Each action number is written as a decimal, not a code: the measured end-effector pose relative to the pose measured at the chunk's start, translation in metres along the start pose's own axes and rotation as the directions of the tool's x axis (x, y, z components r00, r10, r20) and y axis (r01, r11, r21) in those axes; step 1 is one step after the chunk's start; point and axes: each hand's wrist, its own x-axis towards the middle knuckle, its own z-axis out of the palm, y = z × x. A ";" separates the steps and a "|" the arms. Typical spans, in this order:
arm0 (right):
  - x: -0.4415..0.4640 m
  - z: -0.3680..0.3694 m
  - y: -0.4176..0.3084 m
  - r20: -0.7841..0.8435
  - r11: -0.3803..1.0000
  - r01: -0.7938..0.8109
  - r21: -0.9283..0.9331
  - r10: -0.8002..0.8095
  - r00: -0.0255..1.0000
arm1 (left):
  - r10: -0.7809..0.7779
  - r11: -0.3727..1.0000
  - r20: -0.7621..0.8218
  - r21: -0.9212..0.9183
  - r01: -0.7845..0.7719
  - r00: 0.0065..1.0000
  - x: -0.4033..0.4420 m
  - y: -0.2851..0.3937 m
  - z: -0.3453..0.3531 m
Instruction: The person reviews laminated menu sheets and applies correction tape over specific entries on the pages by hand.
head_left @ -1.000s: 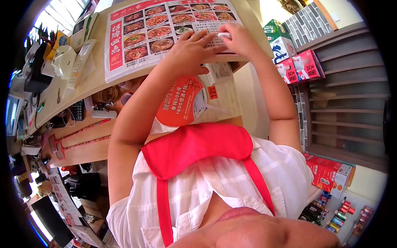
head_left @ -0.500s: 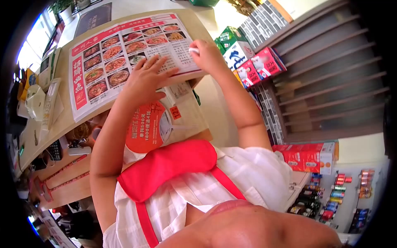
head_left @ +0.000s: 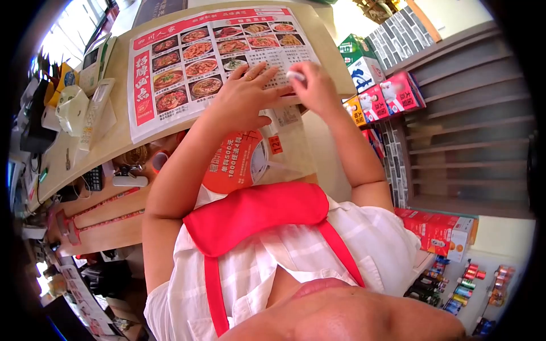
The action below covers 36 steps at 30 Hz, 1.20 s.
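A menu sheet (head_left: 187,74) with food pictures and red borders lies on the light wooden counter (head_left: 122,42). My left hand (head_left: 244,94) rests flat on its lower edge with the fingers spread, a ring on one finger. To the right, my right hand (head_left: 315,88) pinches a small white object (head_left: 295,75) over the right part of the menu. What that object is cannot be made out. Below the counter edge, under my left forearm, shows a round orange-red printed disc (head_left: 230,165).
Red and white boxes (head_left: 401,94) and a green box (head_left: 355,50) stand right of the counter. Papers and a white plastic item (head_left: 73,109) sit at its left end. Lower left is a shelf with a keyboard (head_left: 94,178); lower right, a red carton (head_left: 435,232).
The view swung left-down and then partly back, shifting the whole scene. My right hand, still pinching the white object, went to the menu's right edge and then came back slightly nearer my left hand.
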 end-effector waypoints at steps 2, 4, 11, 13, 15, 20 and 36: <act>0.001 0.001 0.021 -0.052 0.998 -0.046 -0.049 0.044 0.998 | -0.011 1.000 0.037 -0.024 0.012 0.999 0.001 0.002 -0.005; 0.008 -0.002 0.043 -0.102 0.986 -0.124 -0.108 0.113 0.988 | -0.016 0.999 0.052 -0.035 0.018 0.999 0.001 0.003 -0.005; -0.012 0.005 0.012 -0.118 0.997 -0.055 -0.058 0.048 0.992 | -0.005 1.000 0.073 -0.004 0.005 0.997 0.002 0.004 -0.004; -0.003 0.001 0.039 -0.144 0.974 -0.192 -0.123 0.174 0.974 | -0.006 1.000 0.074 -0.006 0.006 0.997 0.002 0.004 -0.003; 0.003 -0.006 0.045 -0.135 0.972 -0.202 -0.118 0.186 0.973 | -0.002 1.000 0.075 0.009 0.002 0.997 0.002 0.002 -0.002; 0.010 -0.010 0.016 -0.130 0.991 -0.124 0.047 0.129 0.983 | -0.015 1.000 0.080 0.026 0.013 0.997 0.003 0.004 -0.004; 0.012 0.017 0.017 -0.018 0.989 -0.149 -0.002 0.149 0.989 | -0.075 0.997 0.077 0.021 0.074 0.994 0.005 0.003 0.000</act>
